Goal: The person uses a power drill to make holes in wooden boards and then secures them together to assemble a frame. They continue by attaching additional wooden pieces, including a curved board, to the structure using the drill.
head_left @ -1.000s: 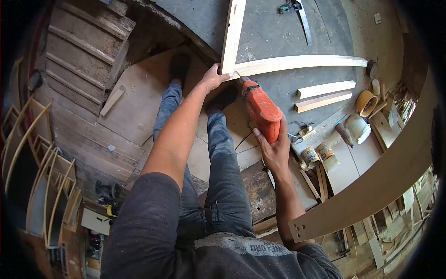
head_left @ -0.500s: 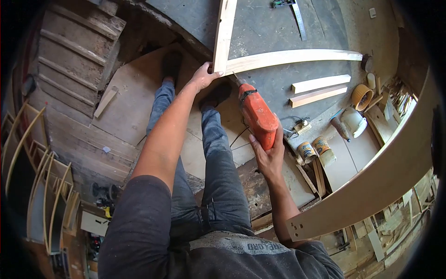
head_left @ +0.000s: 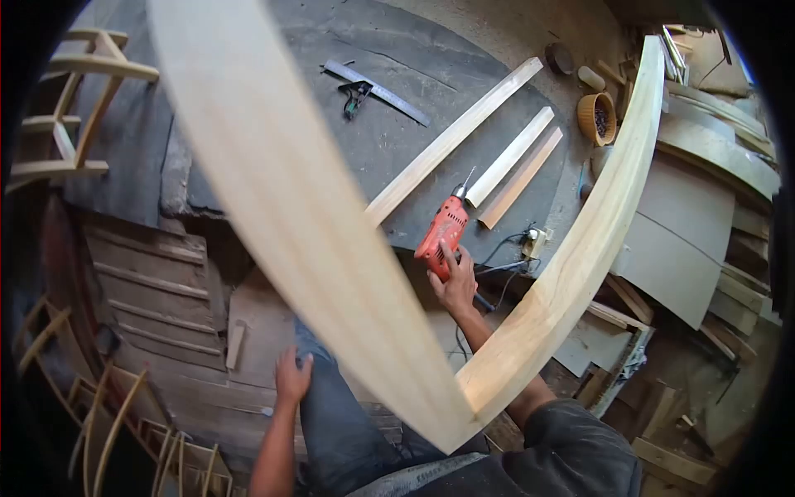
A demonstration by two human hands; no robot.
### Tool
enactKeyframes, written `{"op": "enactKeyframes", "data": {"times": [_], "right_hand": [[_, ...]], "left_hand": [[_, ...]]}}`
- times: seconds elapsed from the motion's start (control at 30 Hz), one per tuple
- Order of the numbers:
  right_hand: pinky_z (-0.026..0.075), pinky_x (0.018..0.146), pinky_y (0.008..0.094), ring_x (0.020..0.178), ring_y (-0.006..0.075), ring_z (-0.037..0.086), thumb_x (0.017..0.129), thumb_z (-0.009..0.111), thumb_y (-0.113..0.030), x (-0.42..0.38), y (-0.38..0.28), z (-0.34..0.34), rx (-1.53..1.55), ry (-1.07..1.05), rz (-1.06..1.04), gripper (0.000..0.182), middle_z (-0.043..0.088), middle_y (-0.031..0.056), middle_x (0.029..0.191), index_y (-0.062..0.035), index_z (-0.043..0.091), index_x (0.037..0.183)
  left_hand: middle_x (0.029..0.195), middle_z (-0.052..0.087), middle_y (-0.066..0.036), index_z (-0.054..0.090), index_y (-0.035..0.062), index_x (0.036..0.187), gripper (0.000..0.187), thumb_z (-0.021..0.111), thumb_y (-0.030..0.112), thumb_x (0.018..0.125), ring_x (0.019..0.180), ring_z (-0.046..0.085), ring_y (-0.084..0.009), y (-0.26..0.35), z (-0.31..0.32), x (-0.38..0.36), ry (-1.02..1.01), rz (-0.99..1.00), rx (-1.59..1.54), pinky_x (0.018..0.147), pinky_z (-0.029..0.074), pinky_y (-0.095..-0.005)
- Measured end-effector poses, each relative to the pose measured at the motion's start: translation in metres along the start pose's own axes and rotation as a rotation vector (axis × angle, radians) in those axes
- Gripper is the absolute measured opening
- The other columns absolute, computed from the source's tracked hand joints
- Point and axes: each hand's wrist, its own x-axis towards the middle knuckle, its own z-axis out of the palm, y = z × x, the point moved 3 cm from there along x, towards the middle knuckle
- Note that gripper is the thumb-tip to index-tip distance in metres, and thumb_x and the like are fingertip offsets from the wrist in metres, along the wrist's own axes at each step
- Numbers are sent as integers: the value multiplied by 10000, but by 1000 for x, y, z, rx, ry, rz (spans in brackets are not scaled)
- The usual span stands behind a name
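Observation:
My right hand (head_left: 455, 282) is closed around the rear of a red power drill (head_left: 443, 229), at the table's near edge. The drill's bit points up and to the right, beside two short wooden strips. Down at my left leg, my left hand (head_left: 292, 377) lies with its fingers apart and holds nothing. Close to the camera, a wide pale plank (head_left: 310, 215), blurred at its upper part, meets a curved wooden piece (head_left: 580, 257) in a V low in the view. What supports the V is not visible.
On the dark table (head_left: 331, 41) lie a combination square (head_left: 377, 89), a long wooden strip (head_left: 455, 137), a pale short strip (head_left: 511, 157) and a browner one (head_left: 522, 178). A woven basket (head_left: 596, 118) and a power socket (head_left: 536, 243) are to the right. Slatted frames (head_left: 83, 108) stand left.
My left hand has let go of the wooden joint and dropped to my leg. The drill has moved away from the joint, still in my right hand. The view has shifted, and the V-shaped planks now loom close.

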Motion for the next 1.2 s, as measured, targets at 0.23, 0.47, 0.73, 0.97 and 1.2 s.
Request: {"op": "enactKeyframes", "data": {"times": [0.23, 0.47, 0.73, 0.97, 1.2], "right_hand": [[391, 1025, 514, 1214, 437, 463, 688, 811, -113, 87, 50, 71, 12, 185, 59, 988, 412, 238, 1369, -218, 285, 1518], [392, 1032, 512, 1234, 430, 466, 717, 813, -176, 92, 81, 102, -12, 250, 144, 962, 442, 211, 1365, -209, 278, 1516], [367, 1070, 485, 1256, 389, 494, 868, 674, -477, 118, 231, 46, -88, 529, 695, 698, 531, 271, 1322, -30, 481, 1368], [520, 883, 467, 994, 420, 642, 753, 782, -315, 157, 332, 71, 59, 286, 766, 611, 658, 200, 1100, 5, 537, 1213], [557, 617, 392, 731, 258, 650, 923, 470, -559, 111, 266, 11, 1430, 317, 894, 520, 630, 122, 926, -63, 547, 1059]], "left_hand": [[1520, 301, -284, 387, 20, 1459, 713, 628, 367, 884, 1399, 280, -462, 31, 38, -49, -332, -207, 302, 1156, 275, -491], [1395, 467, -243, 574, -11, 1278, 582, 615, 343, 818, 1252, 460, -435, 70, 31, -15, -169, -251, 449, 1051, 401, -516], [1370, 484, -217, 580, 5, 1266, 556, 616, 341, 825, 1257, 463, -402, 77, 28, 1, -216, -308, 497, 1066, 387, -500], [1362, 487, -213, 597, -2, 1240, 532, 610, 338, 832, 1256, 462, -394, 88, 24, 10, -253, -329, 517, 1056, 396, -503], [1346, 494, -213, 584, -8, 1258, 547, 608, 335, 831, 1255, 462, -387, 80, 25, 10, -228, -307, 506, 1067, 387, -499]]}}
